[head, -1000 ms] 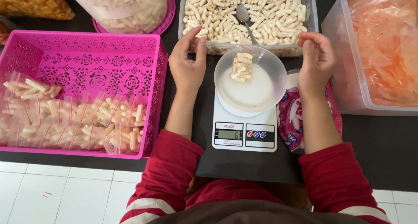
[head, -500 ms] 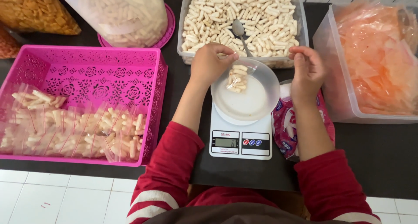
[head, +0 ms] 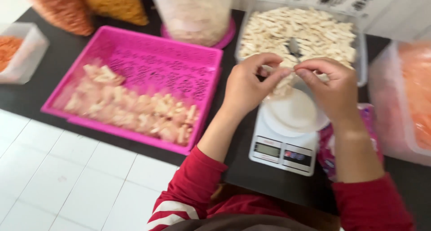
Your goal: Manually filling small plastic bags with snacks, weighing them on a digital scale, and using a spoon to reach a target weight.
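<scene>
My left hand (head: pixel 247 85) and my right hand (head: pixel 334 89) meet above a white bowl (head: pixel 296 114) on a white kitchen scale (head: pixel 283 150). Between their fingertips they pinch the top of a small clear bag of pale snack sticks (head: pixel 282 84), which hangs over the bowl. The picture is blurred, so the bag's edge is hard to make out. Behind the hands stands a clear tub of the same pale sticks (head: pixel 310 27) with a metal spoon (head: pixel 294 47) in it.
A pink openwork basket (head: pixel 148 65) at left holds several filled small bags (head: pixel 134 107). A tall clear jar on a pink lid (head: pixel 195 15), orange snack bags, a small tub at far left and a clear tub of orange crackers (head: pixel 404 101) ring the black table.
The left hand took the small bag out of the bowl and lifted it. The right hand came in to join it at the bag's top. The camera swung left and down.
</scene>
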